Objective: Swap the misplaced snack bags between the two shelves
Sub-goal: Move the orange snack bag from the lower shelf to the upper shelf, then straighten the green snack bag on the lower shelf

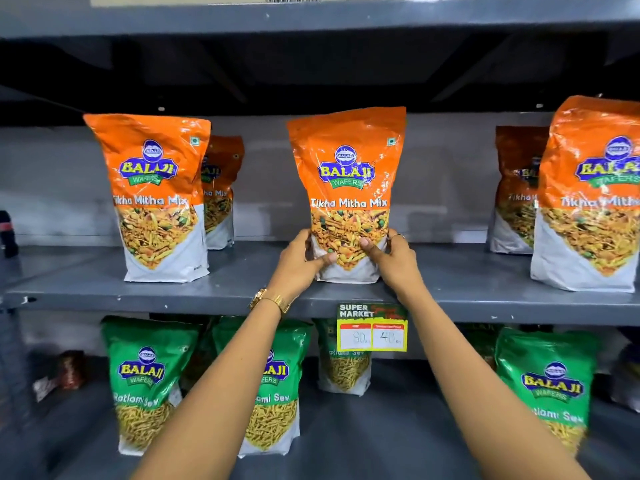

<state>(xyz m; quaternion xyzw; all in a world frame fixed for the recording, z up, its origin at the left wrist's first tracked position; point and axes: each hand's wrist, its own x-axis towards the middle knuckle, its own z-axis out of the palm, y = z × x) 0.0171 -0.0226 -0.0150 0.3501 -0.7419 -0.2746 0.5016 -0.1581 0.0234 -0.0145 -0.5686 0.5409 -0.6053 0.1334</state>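
Observation:
An orange Tikha Mitha Mix bag [348, 188] stands upright in the middle of the upper grey shelf [242, 292]. My left hand [299, 263] grips its lower left side and my right hand [394, 261] grips its lower right side, thumbs across the front. Other orange bags stand at the left [156, 195] and right [588, 195] of the same shelf, each with another behind it. On the lower shelf [381, 438] stand green Ratlami Sev bags at the left [145, 382], under my left arm [277, 386], behind the price tag [343, 372] and at the right [550, 386].
A yellow and green price tag [372, 327] hangs from the upper shelf's front edge between my arms. Another shelf board [311, 15] runs overhead. A dark bottle [7, 233] stands at the far left, and small red packets [71, 370] lie at the lower left.

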